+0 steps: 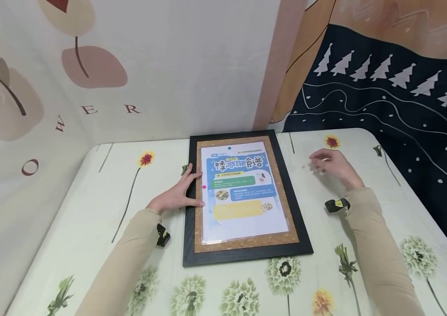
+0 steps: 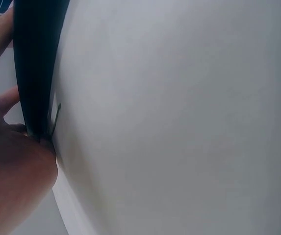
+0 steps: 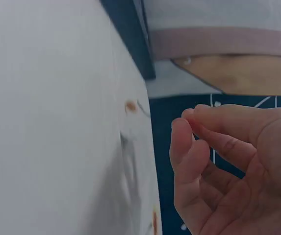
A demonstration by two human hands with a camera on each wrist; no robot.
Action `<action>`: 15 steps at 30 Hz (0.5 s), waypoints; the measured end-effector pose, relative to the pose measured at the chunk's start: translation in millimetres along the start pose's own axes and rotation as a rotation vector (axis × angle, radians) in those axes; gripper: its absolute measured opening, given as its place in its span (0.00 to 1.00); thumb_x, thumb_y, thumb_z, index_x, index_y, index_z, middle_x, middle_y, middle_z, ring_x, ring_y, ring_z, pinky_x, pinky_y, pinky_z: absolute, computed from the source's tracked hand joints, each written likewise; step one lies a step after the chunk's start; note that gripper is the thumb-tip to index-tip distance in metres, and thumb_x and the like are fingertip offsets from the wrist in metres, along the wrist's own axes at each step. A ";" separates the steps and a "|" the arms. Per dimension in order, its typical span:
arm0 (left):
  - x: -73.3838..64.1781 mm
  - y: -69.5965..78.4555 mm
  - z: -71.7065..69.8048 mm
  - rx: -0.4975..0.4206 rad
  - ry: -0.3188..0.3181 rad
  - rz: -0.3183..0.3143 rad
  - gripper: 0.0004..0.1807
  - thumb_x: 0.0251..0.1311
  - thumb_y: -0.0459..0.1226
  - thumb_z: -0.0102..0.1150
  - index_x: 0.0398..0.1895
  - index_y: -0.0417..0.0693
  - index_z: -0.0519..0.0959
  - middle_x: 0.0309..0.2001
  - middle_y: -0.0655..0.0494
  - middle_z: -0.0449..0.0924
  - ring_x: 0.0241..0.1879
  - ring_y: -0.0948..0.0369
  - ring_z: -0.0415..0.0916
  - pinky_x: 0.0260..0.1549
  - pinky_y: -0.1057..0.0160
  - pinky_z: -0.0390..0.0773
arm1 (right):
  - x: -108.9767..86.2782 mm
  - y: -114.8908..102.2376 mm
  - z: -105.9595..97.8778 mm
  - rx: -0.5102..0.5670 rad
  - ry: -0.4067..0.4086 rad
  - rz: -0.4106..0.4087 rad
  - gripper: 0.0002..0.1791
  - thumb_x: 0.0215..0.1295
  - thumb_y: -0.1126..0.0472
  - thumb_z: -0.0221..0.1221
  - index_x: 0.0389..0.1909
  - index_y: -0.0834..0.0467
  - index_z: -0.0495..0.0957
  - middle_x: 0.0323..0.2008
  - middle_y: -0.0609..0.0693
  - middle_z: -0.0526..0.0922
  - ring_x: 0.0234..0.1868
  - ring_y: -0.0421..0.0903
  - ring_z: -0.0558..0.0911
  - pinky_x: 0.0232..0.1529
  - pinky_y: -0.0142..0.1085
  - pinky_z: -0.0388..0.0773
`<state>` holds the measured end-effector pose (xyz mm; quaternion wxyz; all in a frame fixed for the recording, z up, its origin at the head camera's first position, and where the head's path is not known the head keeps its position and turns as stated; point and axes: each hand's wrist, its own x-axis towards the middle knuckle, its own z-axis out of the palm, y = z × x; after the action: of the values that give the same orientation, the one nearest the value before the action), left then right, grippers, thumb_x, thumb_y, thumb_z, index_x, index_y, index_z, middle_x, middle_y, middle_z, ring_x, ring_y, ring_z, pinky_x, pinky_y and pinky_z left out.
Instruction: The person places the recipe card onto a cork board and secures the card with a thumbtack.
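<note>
In the head view a black-framed cork board (image 1: pixel 247 251) lies on the table with a printed, glossy-looking sheet (image 1: pixel 247 226) on it. A blue round pin (image 1: pixel 229 148) sits at the sheet's top and a pink one (image 1: pixel 204 187) at its left edge. My left hand (image 1: pixel 176 193) rests on the board's left side, thumb and a finger spread over the frame; in the left wrist view it lies against the dark frame edge (image 2: pixel 35 63). Right of the board, my right hand (image 1: pixel 336 166) has its fingertips close together above a tiny pale thing (image 1: pixel 303 166). Whether they pinch anything is unclear.
The table wears a white flower-print cloth (image 1: pixel 89 210). Behind it hang a pale printed curtain (image 1: pixel 192 66) and, on the right, a dark one with trees (image 1: pixel 365 96). A black wrist camera (image 1: pixel 163 235) is on the left forearm, another (image 1: pixel 336 205) on the right.
</note>
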<state>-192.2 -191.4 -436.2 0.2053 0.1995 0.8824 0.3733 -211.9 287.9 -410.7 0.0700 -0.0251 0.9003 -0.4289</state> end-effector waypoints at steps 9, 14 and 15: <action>0.0 0.5 -1.4 -0.020 -0.006 0.007 0.54 0.51 0.46 0.73 0.76 0.46 0.50 0.76 0.51 0.18 0.73 0.46 0.23 0.64 0.36 0.44 | -0.9 8.2 -7.8 -0.171 -0.089 0.039 0.13 0.69 0.64 0.55 0.48 0.68 0.78 0.46 0.64 0.78 0.39 0.53 0.76 0.36 0.35 0.75; 0.0 0.3 -1.6 -0.024 -0.014 0.018 0.54 0.51 0.46 0.73 0.76 0.46 0.49 0.75 0.50 0.17 0.73 0.46 0.22 0.65 0.36 0.43 | -1.0 8.3 -6.7 -0.196 -0.115 0.032 0.13 0.68 0.64 0.56 0.47 0.68 0.78 0.43 0.63 0.79 0.37 0.52 0.75 0.35 0.36 0.74; 0.1 0.4 -1.5 -0.022 -0.015 0.017 0.54 0.51 0.46 0.72 0.76 0.46 0.49 0.75 0.50 0.18 0.73 0.46 0.23 0.65 0.36 0.43 | -1.1 7.9 -6.1 -0.200 -0.118 0.035 0.13 0.68 0.63 0.56 0.47 0.68 0.78 0.43 0.62 0.79 0.37 0.52 0.75 0.35 0.36 0.73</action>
<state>-193.0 -192.0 -435.1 0.2111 0.2077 0.8749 0.3832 -211.7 297.7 -412.9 0.1275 -0.0412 0.9332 -0.3334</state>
